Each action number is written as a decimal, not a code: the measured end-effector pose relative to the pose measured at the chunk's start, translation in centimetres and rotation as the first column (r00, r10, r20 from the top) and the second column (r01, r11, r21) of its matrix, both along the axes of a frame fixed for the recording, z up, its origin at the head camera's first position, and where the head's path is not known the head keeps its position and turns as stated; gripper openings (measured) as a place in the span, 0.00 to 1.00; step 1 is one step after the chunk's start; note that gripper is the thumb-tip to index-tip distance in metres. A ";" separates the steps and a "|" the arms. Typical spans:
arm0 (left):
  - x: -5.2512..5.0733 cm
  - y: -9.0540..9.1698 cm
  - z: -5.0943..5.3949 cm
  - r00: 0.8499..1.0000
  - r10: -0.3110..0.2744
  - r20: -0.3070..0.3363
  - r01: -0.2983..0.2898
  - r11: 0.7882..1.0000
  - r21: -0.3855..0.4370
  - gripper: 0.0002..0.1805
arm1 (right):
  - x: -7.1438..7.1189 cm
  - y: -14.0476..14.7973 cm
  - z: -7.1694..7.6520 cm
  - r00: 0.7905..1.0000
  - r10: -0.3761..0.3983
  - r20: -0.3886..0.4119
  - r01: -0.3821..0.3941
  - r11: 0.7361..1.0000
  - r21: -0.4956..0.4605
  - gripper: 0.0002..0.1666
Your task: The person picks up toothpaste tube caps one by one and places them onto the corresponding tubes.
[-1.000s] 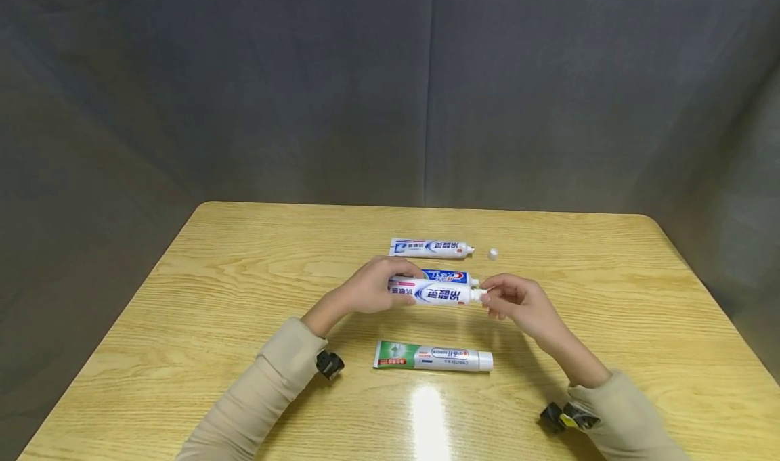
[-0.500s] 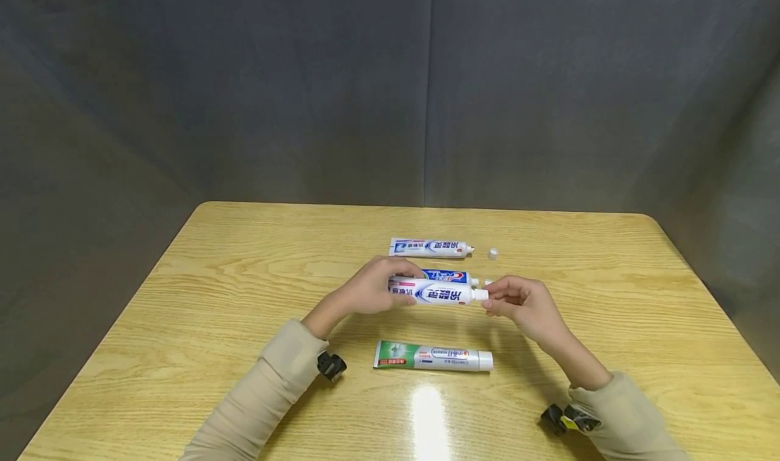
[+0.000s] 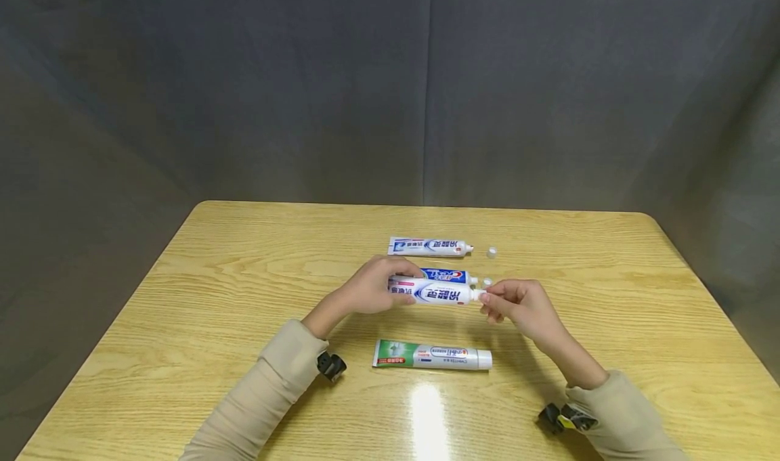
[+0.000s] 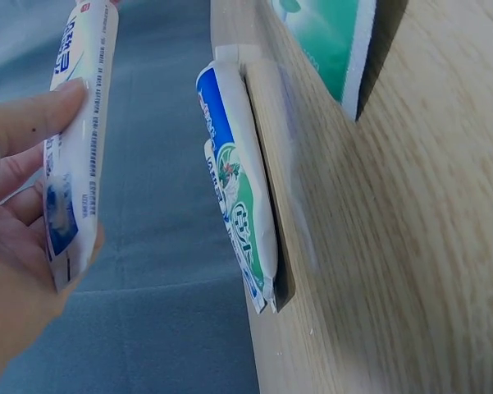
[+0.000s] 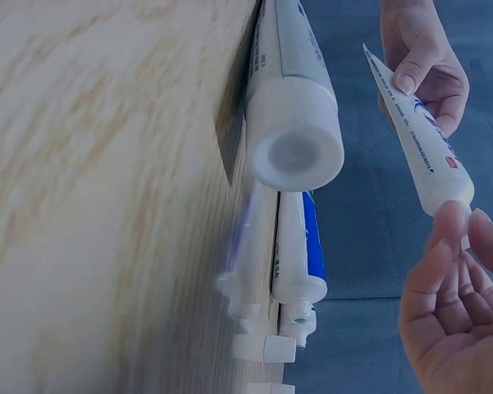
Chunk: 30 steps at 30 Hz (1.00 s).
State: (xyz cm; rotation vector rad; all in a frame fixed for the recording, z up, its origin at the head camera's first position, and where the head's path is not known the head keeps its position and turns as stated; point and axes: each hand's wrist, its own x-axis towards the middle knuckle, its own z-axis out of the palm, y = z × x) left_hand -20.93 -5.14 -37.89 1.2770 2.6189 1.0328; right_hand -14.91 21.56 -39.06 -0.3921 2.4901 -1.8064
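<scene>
In the head view my left hand (image 3: 373,288) holds a white toothpaste tube (image 3: 441,292) level above the table, thumb on the near side. The thumb and fingers of my right hand (image 3: 527,310) pinch the white cap (image 3: 479,295) at the tube's right end. The right wrist view also shows this tube (image 5: 426,152) between both hands, its cap mostly hidden by the fingers. Just behind lies a blue toothpaste tube (image 3: 452,277), partly covered, with its nozzle bare and a loose white cap (image 3: 487,282) beside it.
Farther back lies another white toothpaste tube (image 3: 429,247), uncapped, with a loose cap (image 3: 491,252) to its right. Nearer me a green and white toothpaste tube (image 3: 432,355) lies capped on the wooden table (image 3: 244,271). A dark curtain (image 3: 305,109) hangs behind the table.
My right fingers have shifted on the cap, loosening slightly, then pinching it again. The loose cap by the blue tube has come into view. The left hand and its tube have hardly moved.
</scene>
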 end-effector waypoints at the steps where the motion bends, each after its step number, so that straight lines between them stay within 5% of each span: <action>1: 0.0 0.0 0.0 1.000 0.001 -0.002 -0.001 1.000 -0.003 0.16 | 0.0 0.0 0.0 1.000 0.007 -0.004 -0.007 1.000 -0.002 0.12; 8: 0.1 0.0 0.0 1.000 0.005 0.011 -0.005 1.000 -0.001 0.17 | 0.0 -0.2 0.0 1.000 0.007 -0.010 -0.007 1.000 0.018 0.17; 24: 0.2 0.2 0.1 1.000 0.012 0.006 -0.012 1.000 -0.011 0.17 | 0.0 -0.6 0.4 0.987 -0.073 0.145 0.070 0.997 0.025 0.25; 30: 0.3 0.4 0.3 1.000 0.003 0.027 -0.003 1.000 -0.025 0.16 | -0.1 -0.5 0.7 0.995 -0.073 0.073 0.065 0.993 0.103 0.27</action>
